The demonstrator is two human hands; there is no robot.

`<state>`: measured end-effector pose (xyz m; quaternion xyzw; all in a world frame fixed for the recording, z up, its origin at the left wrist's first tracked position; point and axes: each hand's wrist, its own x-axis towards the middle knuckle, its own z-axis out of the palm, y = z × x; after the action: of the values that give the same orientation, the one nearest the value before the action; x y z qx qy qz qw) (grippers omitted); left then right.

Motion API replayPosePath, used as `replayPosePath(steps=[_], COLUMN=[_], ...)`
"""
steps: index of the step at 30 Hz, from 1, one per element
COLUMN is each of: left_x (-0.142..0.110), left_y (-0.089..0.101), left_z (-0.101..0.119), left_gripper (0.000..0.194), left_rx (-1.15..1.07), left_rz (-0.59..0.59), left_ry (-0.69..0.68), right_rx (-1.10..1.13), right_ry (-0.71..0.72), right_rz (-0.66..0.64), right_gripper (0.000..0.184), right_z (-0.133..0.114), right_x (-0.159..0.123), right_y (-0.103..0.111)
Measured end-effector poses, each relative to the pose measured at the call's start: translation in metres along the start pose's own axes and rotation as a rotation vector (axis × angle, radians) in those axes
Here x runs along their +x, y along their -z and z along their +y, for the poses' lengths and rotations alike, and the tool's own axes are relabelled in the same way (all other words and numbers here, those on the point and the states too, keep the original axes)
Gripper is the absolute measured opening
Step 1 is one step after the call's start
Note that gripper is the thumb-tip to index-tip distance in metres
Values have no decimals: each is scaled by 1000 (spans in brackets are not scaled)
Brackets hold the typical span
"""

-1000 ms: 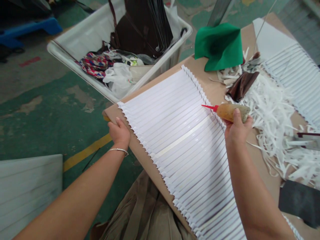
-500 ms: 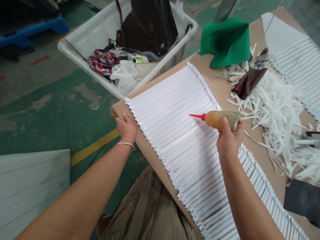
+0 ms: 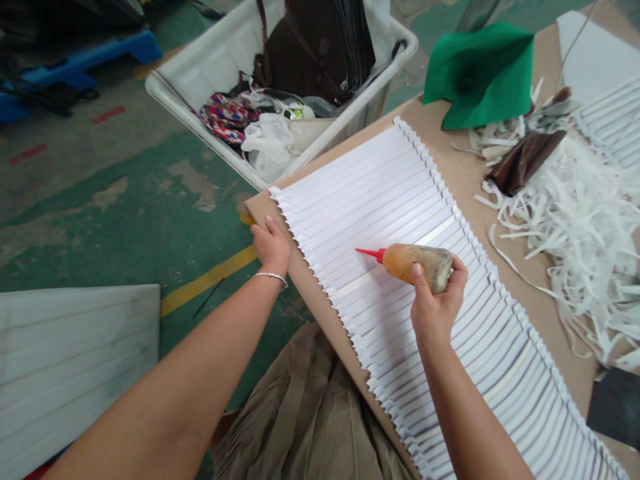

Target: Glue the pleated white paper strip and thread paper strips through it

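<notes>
My right hand (image 3: 437, 300) grips a glue bottle (image 3: 416, 265) with a yellowish body and a red pointed nozzle. The bottle is tilted nearly flat, its tip over a long row of overlapping white strips (image 3: 360, 193). Whether the tip touches a strip I cannot tell. The strips lie side by side on the brown-covered table (image 3: 320, 293), their ends forming jagged edges. Some glossy wet-looking streaks show near the bottle. At the table's left edge, close to the corner, my left hand (image 3: 273, 247) is closed around the edge, its fingers partly hidden.
Beyond the table stands a white bin (image 3: 350, 123) holding dark pieces, patterned cloth and plastic bags. A green folded sheet (image 3: 483, 73), a brown scrap (image 3: 525, 160) and a heap of white shreds (image 3: 590, 233) lie right. A pale panel (image 3: 75, 360) is at lower left.
My right hand has carried the glue bottle leftward along the strips, towards their near-left ends. The view has shifted slightly; my left hand keeps its hold on the table edge.
</notes>
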<state>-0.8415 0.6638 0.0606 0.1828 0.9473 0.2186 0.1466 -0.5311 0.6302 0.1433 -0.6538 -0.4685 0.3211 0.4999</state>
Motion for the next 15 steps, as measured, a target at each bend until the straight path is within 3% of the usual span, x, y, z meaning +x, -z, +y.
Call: replayPosePath(steps=[5,9,15], left_x=[-2,-3,-2], left_y=[1,3,2], left_z=[2,4,3], left_gripper=[35,36,34], left_rx=[-9,-13,-2], left_rz=[4,6,10], left_ry=[2,9,12], right_rx=[-91,-136,33], right_ry=[61,195,441], right_rz=[-79,-118,-339], right_gripper=[65,68,80], right_z=[-13,-10,-3], right_x=[-25,-40,-33], right_y=[-7,-11,-2])
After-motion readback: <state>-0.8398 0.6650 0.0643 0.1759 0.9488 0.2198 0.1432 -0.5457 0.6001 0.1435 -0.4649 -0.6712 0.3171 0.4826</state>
